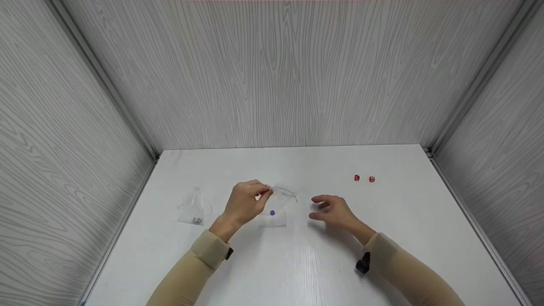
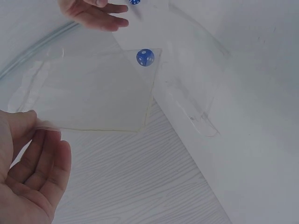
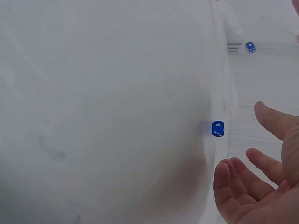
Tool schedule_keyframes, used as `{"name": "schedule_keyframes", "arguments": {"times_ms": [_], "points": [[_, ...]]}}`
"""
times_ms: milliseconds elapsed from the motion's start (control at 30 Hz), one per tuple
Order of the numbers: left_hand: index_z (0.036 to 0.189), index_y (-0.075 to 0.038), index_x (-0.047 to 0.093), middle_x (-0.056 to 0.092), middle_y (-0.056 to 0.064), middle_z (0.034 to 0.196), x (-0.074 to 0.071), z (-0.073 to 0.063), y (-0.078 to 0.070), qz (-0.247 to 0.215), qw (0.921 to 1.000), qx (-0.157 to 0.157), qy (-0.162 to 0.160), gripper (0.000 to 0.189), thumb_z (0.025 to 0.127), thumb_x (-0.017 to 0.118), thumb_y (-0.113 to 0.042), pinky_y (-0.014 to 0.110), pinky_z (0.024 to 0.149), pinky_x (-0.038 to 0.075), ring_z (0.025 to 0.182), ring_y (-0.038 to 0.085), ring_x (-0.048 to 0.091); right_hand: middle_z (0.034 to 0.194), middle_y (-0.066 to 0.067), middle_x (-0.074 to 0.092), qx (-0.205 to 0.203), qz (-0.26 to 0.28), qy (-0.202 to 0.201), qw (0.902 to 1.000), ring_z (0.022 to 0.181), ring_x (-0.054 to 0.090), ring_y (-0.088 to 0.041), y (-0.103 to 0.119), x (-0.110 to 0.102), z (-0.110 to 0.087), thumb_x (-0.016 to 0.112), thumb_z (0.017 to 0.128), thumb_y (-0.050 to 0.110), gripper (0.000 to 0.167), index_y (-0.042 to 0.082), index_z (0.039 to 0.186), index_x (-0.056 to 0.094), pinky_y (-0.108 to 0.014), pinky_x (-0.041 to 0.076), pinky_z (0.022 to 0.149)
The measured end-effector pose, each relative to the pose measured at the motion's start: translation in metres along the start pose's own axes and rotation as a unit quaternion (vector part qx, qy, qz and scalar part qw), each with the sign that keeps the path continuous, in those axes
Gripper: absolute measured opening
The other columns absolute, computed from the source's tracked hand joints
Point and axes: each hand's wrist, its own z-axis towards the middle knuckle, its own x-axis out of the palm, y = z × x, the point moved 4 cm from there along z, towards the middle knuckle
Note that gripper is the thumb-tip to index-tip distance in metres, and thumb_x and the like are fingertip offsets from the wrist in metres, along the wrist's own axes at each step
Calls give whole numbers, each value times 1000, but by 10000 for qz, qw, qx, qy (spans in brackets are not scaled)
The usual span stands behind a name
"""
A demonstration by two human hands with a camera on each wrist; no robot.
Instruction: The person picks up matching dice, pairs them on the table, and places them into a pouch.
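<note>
My left hand (image 1: 246, 199) pinches the edge of a clear plastic bag (image 2: 98, 88) between thumb and fingers, holding it up over the table. A blue die (image 2: 145, 57) with white dots shows at the bag's lower corner. To the right of the bag, my right hand (image 1: 335, 210) hovers with its fingers spread and loosely bent, holding nothing. Near its fingertips in the right wrist view is a blue die (image 3: 218, 129), apart from the fingers. No second blue die is visible in the head view.
Two red dice, a left one (image 1: 357, 177) and a right one (image 1: 372, 179), lie at the table's back right. Another clear bag (image 1: 193, 206) with dark print lies on the left. Wood-grain panels (image 1: 272, 76) enclose the white table (image 1: 297, 263) at the back and sides.
</note>
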Motion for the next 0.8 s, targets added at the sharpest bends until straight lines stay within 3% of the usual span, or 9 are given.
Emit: {"name": "schedule_keyframes", "arguments": {"times_ms": [467,800], "points": [[97,-7,88,85,5,89,1,-1,2,14,10000,-8,-14,5,100,84,-8,30,68,64,76,14,78,119,-9,82,309,-171,107,9993,111,75,-23,-6,11,2,93,94,16,41,4,131,80,-44,64,103],[98,-7,88,85,5,90,1,0,2,-5,10000,-29,52,7,102,82,-8,32,69,65,76,16,78,108,-5,81,385,-369,32,9986,98,71,-16,-4,13,2,90,94,11,24,9,118,85,-32,59,87]]}}
